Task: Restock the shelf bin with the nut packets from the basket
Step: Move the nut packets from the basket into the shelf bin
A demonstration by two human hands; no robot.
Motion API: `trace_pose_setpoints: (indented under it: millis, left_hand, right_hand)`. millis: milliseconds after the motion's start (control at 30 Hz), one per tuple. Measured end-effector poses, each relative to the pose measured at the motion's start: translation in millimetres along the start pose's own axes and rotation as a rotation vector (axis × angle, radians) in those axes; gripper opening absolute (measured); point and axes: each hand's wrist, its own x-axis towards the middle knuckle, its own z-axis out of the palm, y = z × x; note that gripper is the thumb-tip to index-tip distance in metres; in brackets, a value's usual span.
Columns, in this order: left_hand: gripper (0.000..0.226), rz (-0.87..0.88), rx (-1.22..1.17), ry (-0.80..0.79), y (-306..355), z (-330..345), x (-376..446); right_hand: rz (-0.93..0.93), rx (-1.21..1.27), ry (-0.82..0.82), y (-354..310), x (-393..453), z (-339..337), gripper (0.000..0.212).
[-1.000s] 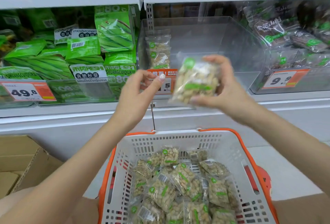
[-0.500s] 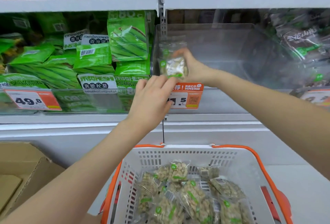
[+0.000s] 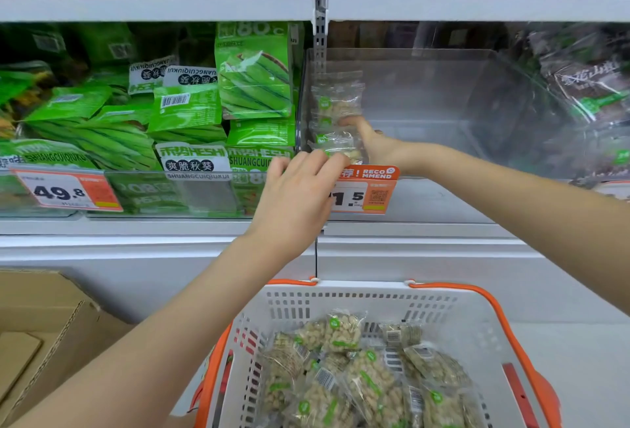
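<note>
At far left, a brown cardboard box is sitting low beside the shelving, and above it green snack bags are crowding a clear bin behind an orange-and-white price tag reading 49.8. The left hand is hovering in front of the shelf edge with its fingers loosely extended and holding nothing, its fingertips now nearer the clear plastic shelf bin than half a second ago. Just right of it, the right hand has pushed deeper into the bin's left front corner since then, and is pressing a clear nut packet with a green round label against the bin's left wall, thumb and fingers curling round it; another such packet is standing upright directly above. An orange recommendation price tag is hanging on the bin's front, partly covered by the left hand. Below, the white perforated basket with orange handles is holding many more nut packets. Dark snack bags are filling the bin at far right.
</note>
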Motion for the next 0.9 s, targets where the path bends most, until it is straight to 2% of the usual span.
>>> trace_pose_setpoints:
  millis: [133,233,300,567,700,900]
  left_hand:
    - [0.050,0.001,0.000,0.007,-1.5,1.4,-0.7]
    - [0.051,-0.005,-0.004,0.006,-0.7,1.5,0.1]
    - [0.051,-0.010,-0.009,0.008,0.3,1.1,0.1]
    - [0.052,-0.028,-0.012,0.001,1.2,1.1,0.8]
    - [0.051,-0.035,-0.008,-0.001,1.6,0.6,0.8]
    - [0.051,-0.043,-0.018,-0.006,2.5,0.1,0.7]
  right_hand:
    - [-0.034,0.064,0.104,-3.6,4.1,4.3,0.085]
    - [-0.109,0.010,0.319,-9.0,4.2,-1.2,0.075]
    - [-0.107,0.001,0.379,-15.4,2.8,-2.3,0.076]
    - [-0.015,0.025,0.228,-13.3,3.8,5.3,0.076]
    - [-0.024,0.095,0.267,-14.9,4.7,5.4,0.077]
    - [0.001,0.065,0.263,-14.2,8.6,5.3,0.078]
